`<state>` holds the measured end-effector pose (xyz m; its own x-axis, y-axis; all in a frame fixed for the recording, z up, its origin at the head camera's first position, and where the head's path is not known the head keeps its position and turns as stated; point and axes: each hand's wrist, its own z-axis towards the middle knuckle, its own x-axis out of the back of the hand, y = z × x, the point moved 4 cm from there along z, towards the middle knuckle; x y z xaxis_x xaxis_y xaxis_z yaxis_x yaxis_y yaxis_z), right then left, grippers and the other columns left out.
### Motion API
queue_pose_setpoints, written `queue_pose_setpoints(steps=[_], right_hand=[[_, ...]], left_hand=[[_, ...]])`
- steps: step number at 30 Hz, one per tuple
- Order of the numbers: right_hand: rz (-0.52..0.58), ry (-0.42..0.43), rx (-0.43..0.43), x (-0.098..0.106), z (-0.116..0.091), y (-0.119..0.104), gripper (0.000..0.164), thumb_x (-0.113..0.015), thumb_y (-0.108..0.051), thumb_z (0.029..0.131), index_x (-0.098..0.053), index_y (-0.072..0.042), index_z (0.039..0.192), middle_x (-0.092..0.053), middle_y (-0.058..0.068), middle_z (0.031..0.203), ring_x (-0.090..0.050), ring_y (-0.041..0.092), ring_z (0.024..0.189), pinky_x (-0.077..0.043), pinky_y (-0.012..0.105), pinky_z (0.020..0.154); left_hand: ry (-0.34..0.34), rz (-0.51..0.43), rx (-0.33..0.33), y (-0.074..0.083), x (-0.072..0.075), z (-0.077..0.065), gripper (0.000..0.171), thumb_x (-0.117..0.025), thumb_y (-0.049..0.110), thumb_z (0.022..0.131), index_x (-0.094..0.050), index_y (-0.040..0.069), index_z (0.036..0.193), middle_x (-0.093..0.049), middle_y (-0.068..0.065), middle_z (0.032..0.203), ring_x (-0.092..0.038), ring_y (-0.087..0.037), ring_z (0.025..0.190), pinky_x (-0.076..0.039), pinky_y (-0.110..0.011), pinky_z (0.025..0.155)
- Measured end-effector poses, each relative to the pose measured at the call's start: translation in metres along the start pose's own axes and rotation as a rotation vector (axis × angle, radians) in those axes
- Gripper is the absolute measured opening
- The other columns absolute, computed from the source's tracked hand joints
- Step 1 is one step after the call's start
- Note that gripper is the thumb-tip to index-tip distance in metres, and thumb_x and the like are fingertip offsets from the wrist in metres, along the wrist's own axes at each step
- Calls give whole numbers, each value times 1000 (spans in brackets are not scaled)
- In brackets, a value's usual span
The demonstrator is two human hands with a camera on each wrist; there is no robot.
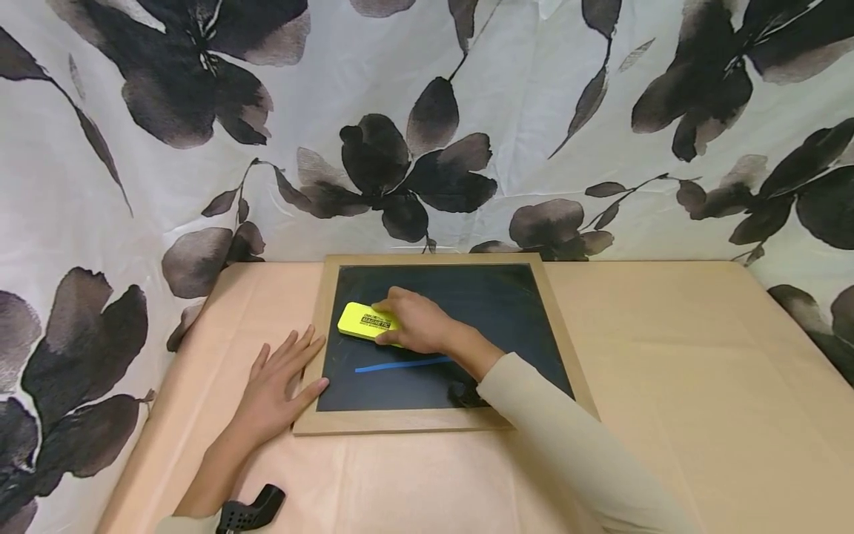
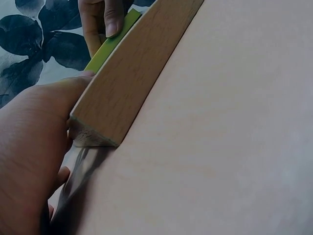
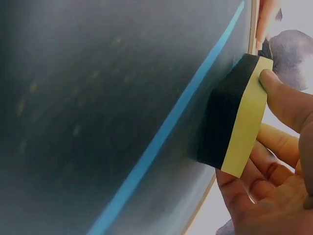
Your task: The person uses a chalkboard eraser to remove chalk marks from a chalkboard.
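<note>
Yellow eraser (image 1: 363,320) juts leftward from the right grip (image 1: 423,323), which pinches its opposite edges

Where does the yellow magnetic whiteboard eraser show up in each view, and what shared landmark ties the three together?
Head: the magnetic whiteboard eraser is left of and below centre, gripped by the right hand.
Left wrist: upper left, only a yellow strip beyond the wooden frame.
Right wrist: right of centre, black and yellow sides showing.
Shared landmark: the wooden frame, a thin strip in the right wrist view.
</note>
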<state>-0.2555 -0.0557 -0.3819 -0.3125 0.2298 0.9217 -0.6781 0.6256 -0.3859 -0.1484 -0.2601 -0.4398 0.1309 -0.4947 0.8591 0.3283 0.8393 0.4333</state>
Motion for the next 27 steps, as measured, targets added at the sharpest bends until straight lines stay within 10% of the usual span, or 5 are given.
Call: queue_pose_setpoints(steps=[15, 27], right_hand=[[-62, -61, -58, 26, -24, 17, 59, -71, -42, 71, -57, -13, 121, -54, -1, 100, -47, 11, 81, -43, 26, 71], [-46, 35, -205, 44, -107, 69, 60, -70, -40, 73, -55, -8, 121, -56, 6, 109, -51, 18, 89, -43, 32, 74]], left_hand=[[5, -1, -23, -2, 1, -1, 63, -58, 42, 83, -37, 22, 138, -27, -2, 144, -21, -29, 131, -4, -56, 101], [8, -3, -29, 1, 0, -4, 64, -59, 42, 82, -36, 22, 138, -27, -2, 144, -21, -29, 131, -3, -55, 101]])
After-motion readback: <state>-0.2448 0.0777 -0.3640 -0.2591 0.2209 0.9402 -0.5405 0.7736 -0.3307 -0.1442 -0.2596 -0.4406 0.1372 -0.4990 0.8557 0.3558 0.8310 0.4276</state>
